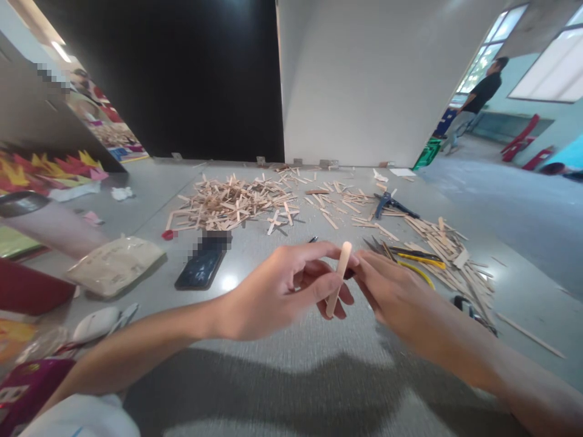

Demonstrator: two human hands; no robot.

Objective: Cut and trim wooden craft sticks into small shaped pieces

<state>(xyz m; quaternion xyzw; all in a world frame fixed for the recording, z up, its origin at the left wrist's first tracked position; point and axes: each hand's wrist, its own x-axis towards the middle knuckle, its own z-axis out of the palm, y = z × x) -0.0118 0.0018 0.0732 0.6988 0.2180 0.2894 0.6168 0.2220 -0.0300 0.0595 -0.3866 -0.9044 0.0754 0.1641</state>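
Note:
My left hand (273, 288) pinches a wooden craft stick (344, 258) between thumb and fingers, and the stick stands tilted with its rounded end up. Against the stick's far side, my right hand (392, 285) has its fingers pressed together. Something small and dark (349, 274) shows at those fingertips, too hidden to name. Beyond my hands lies a heap of short stick pieces (232, 200), with a few joined into crosses (274, 222).
Left of my hands are a phone (200, 267), a plastic packet (116, 264) and a tumbler (50, 227). At right lie blue-handled cutters (385, 203), a yellow utility knife (421, 256) and loose sticks (455, 267). Upright panels (392, 85) close off the back. A person (483, 91) stands far right.

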